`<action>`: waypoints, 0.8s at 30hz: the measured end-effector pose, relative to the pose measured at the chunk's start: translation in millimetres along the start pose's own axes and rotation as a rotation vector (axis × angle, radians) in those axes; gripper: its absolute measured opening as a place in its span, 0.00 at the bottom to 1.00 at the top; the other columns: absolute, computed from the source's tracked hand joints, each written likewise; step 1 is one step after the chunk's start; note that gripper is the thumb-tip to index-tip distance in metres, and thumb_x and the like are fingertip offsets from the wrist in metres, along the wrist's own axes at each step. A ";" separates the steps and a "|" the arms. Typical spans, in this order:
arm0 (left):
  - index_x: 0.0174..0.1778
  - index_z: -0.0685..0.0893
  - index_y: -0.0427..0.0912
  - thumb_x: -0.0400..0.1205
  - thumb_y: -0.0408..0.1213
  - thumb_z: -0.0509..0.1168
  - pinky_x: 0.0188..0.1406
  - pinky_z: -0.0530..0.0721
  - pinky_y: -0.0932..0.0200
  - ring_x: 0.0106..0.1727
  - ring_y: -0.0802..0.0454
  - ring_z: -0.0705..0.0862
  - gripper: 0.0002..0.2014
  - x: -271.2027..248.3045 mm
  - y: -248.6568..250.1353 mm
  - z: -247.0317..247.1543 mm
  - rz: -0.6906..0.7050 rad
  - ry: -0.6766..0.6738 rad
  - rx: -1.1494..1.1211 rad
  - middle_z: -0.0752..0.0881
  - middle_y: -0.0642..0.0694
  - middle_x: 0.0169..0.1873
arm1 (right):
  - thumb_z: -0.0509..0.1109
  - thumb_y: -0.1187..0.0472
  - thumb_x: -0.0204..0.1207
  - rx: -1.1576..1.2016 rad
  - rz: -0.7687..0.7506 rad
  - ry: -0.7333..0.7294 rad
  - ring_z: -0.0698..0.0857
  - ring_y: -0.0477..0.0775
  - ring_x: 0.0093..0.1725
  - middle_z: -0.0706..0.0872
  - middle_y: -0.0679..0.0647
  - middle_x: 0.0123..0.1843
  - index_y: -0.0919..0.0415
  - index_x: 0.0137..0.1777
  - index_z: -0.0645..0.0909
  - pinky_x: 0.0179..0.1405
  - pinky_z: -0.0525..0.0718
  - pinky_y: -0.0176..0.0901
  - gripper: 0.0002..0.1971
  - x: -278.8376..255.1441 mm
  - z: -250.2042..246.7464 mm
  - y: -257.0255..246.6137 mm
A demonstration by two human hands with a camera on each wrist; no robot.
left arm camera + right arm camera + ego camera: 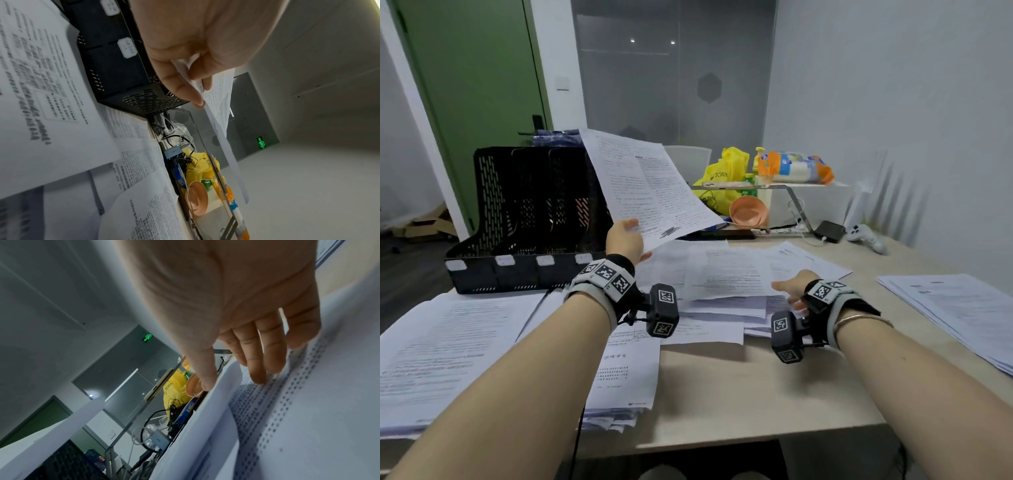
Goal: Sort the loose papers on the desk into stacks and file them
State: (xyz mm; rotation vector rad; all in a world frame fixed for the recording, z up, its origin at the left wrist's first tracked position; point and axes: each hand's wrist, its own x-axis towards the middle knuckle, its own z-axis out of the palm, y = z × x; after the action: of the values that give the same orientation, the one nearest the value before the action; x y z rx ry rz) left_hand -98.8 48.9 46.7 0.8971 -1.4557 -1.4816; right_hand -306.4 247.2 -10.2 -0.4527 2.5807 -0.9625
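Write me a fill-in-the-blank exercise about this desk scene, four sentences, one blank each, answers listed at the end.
1. The left hand pinches a printed sheet and holds it raised beside the black mesh ____.
2. The right hand rests with straight fingers on the loose ____ in the middle of the desk.
3. The plastic bag behind the raised sheet is ____.
4. The bowl under the shelf riser is ____.

Missing words: file organizer; papers; yellow; orange

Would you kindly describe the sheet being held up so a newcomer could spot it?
Start at the black file rack at the desk's back left. Just right of it, the left hand pinches a printed sheet by its lower edge. It alone is lifted and tilted; every other paper lies flat.
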 end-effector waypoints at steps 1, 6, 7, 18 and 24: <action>0.73 0.72 0.39 0.83 0.19 0.45 0.44 0.84 0.53 0.64 0.42 0.77 0.24 1.4 -3.0 1.4 -0.005 -0.001 0.003 0.72 0.40 0.73 | 0.73 0.51 0.74 0.019 0.017 -0.004 0.82 0.61 0.43 0.86 0.64 0.51 0.69 0.42 0.78 0.45 0.80 0.49 0.18 3.7 2.7 1.5; 0.73 0.72 0.37 0.82 0.18 0.45 0.48 0.85 0.51 0.62 0.45 0.75 0.25 3.5 -13.3 5.7 -0.009 -0.013 0.021 0.71 0.42 0.74 | 0.74 0.64 0.73 0.055 0.062 -0.035 0.80 0.58 0.26 0.85 0.64 0.33 0.69 0.32 0.76 0.26 0.79 0.42 0.13 24.1 14.0 8.9; 0.73 0.72 0.37 0.82 0.18 0.45 0.50 0.85 0.51 0.61 0.46 0.75 0.25 5.3 -14.7 6.0 -0.010 -0.014 0.024 0.71 0.42 0.74 | 0.74 0.66 0.72 0.036 0.071 -0.039 0.80 0.59 0.26 0.84 0.63 0.28 0.70 0.31 0.76 0.25 0.78 0.43 0.12 24.6 13.0 8.0; 0.72 0.73 0.36 0.82 0.17 0.45 0.37 0.84 0.58 0.54 0.46 0.75 0.25 7.5 -24.5 8.4 -0.041 -0.049 0.093 0.72 0.40 0.70 | 0.62 0.72 0.77 0.463 -0.007 0.310 0.87 0.69 0.34 0.84 0.63 0.47 0.69 0.43 0.77 0.35 0.89 0.62 0.04 31.4 -23.0 26.6; 0.56 0.74 0.42 0.85 0.23 0.48 0.34 0.79 0.57 0.36 0.50 0.74 0.14 -2.2 -18.9 13.6 -0.221 -0.100 -0.064 0.71 0.44 0.54 | 0.59 0.73 0.80 0.728 -0.021 0.419 0.83 0.59 0.18 0.84 0.68 0.49 0.74 0.56 0.78 0.13 0.83 0.43 0.09 6.5 -58.3 36.8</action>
State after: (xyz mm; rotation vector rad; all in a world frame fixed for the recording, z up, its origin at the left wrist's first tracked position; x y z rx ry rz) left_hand -112.1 55.4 28.7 0.9817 -1.4078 -1.7480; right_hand -343.3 303.8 4.9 -0.0762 2.3016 -2.0568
